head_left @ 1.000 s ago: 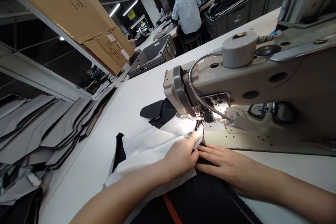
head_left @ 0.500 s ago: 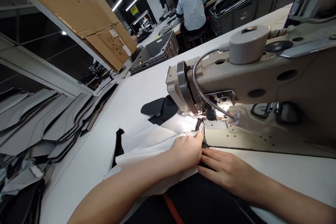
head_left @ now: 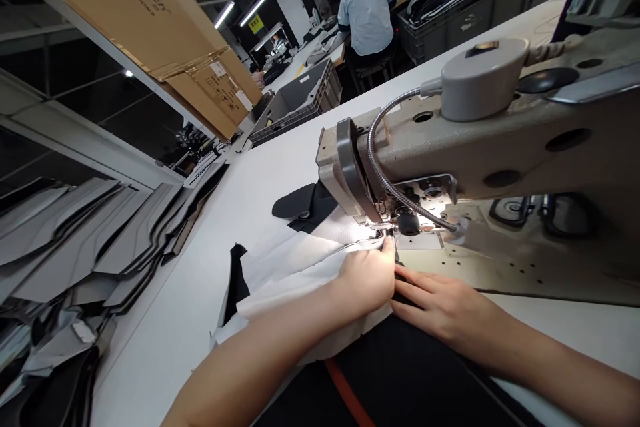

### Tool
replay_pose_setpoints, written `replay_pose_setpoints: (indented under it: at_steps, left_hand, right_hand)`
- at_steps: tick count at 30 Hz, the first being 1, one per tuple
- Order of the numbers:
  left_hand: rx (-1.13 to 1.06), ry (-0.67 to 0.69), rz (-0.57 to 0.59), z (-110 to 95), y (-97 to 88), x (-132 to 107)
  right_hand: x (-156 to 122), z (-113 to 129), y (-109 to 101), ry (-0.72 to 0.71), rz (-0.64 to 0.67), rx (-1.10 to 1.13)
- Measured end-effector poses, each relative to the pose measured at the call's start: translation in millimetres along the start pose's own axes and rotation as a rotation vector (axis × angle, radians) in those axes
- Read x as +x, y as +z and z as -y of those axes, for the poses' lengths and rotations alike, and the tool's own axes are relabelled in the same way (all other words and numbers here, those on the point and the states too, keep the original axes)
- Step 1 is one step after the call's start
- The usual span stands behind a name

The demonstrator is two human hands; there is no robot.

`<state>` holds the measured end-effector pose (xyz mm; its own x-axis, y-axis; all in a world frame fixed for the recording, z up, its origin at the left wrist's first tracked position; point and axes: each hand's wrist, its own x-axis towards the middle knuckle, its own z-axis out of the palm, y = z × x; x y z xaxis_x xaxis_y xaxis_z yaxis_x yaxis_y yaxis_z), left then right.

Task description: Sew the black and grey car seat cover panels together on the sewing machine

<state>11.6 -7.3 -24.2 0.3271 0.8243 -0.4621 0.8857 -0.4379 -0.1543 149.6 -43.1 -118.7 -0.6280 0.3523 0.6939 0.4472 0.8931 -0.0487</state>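
A black and white fabric piece [head_left: 290, 290] lies under the lit needle area of a grey-beige sewing machine [head_left: 455, 147]. My left hand [head_left: 369, 277] is closed on its edge just in front of the presser foot, index finger pointing towards the needle; the other fingertips are hidden. Right beside it, my right hand [head_left: 443, 303] rests with fingers stretched out flat on the black part of the fabric. A black rounded flap [head_left: 295, 201] of the piece sticks out behind the machine head. Nearer to me spreads black cloth [head_left: 400, 367] with an orange-red strip [head_left: 347, 390].
Stacked grey and black cut pieces [head_left: 100, 240] stand along the left side. Beyond the white table [head_left: 270, 163] are a grey crate [head_left: 310, 90], large cardboard boxes [head_left: 165, 20] and a loaded dark bin [head_left: 470, 20]. A person [head_left: 367, 10] in light blue sits further back.
Both hands have moved slightly forward with the fabric, towards the needle. The left index finger is now closer to the presser foot. The view has shifted a little.
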Motion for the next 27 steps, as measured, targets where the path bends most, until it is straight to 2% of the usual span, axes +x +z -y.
replay_pose_setpoints:
  at_steps: [4,8,14,20,24,27]
  left_hand:
    - [-0.026,0.073,-0.001,7,4.8,-8]
    - [-0.113,0.094,-0.062,15,5.2,-12]
    - [-0.153,0.061,-0.094,15,-0.7,2]
    - [-0.145,0.055,-0.111,15,1.6,16]
    - [-0.055,0.055,-0.103,8,3.2,7]
    - [0.042,0.000,-0.005,5,0.6,-11]
  right_hand:
    - [0,0,-2,0.035,-0.020,-0.054]
    - [2,3,-5,0.074,-0.017,-0.130]
    - [0,3,-1,0.106,-0.006,-0.184]
    - [-5,-7,11,0.168,-0.020,-0.214]
    - [-12,-13,6,0.145,0.113,-0.111]
    - [-18,-12,-3,0.076,0.220,-0.025]
